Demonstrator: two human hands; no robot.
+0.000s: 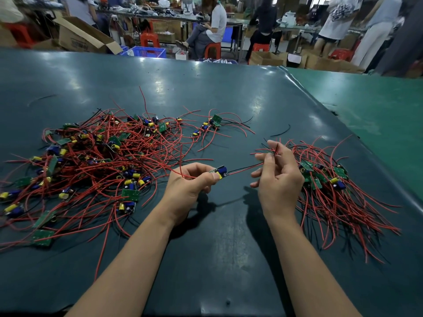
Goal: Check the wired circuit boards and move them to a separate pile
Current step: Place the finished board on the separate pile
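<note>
Underneath everything lies a dark teal table mat (206, 92), shiny with lamp glare, and all places below are given from the board held above its middle. Left of that board sprawls the big pile (91, 161): many small green circuit boards with blue and yellow parts, tangled in long red and black wires. Right of the board lies the small pile (332, 186), a neater bunch of the same boards whose red wires fan toward the near right. Two bare forearms reach in from the near edge. Just left of the board is the left hand (190, 186), fingers curled, thumb and forefinger pinching the board's left end, with a red wire looping out of its grip. Just right of the board is the right hand (277, 177), pinching red and black wires (245, 169) between thumb and forefinger while its other fingers hang loosely spread; these wires run taut from the board to that hand. The board (219, 172) itself is small, carries a blue and a yellow part, and sits clear of the mat between the two piles. Far beyond the board, past the mat's edge, people sit on red stools (212, 50) among cardboard boxes (82, 35) and a blue crate (146, 52).
</note>
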